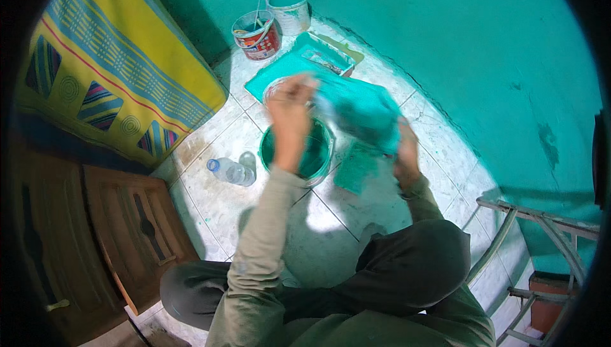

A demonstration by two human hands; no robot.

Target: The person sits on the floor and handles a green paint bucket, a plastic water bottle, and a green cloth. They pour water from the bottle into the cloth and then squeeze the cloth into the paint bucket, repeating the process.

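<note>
Above the floor a teal, paint-coated object (pixel 366 111) is tilted and smeared by motion; it looks like a tub or bag, but its kind is unclear. My right hand (pixel 407 156) is closed on its right end. At its left end is my left hand (pixel 291 102), raised, its fingers too blurred to tell whether they grip. Beneath my left forearm stands an open bucket (pixel 328 156) with dark green inside, partly hidden by that arm. A flat green piece (pixel 358 169) lies on the tiles to the bucket's right.
A clear bottle with a blue cap (pixel 230 172) stands left of the bucket. Farther off are a teal-stained paint tray (pixel 344 60), a red-and-white pail (pixel 256 36) and a white bucket (pixel 289 13). A metal ladder (pixel 541 219) is at right, wooden doors (pixel 130 219) at left.
</note>
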